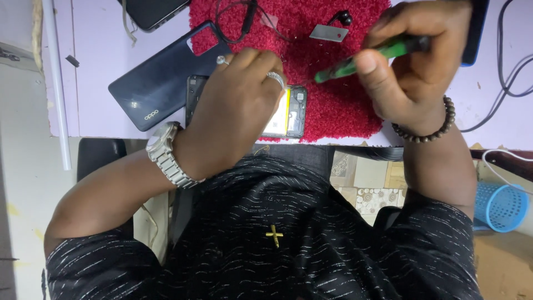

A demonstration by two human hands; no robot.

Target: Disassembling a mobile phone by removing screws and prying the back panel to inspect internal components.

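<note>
An opened phone (293, 114) with its inner parts showing lies on a red mat (333, 105) at the near table edge. My left hand (236, 105), with rings and a metal watch, rests on top of it and covers most of it. My right hand (413, 61), with a bead bracelet, grips a green-handled screwdriver (366, 58). Its tip points down-left toward the phone's upper end, close to my left fingers.
A dark blue phone back cover (158, 83) lies left of the mat on the pale purple table (94, 44). Earphone cables (244, 22) and a small grey metal piece (328, 33) sit on the mat's far side. Black cables (508, 72) run at right. A blue basket (499, 206) stands on the floor.
</note>
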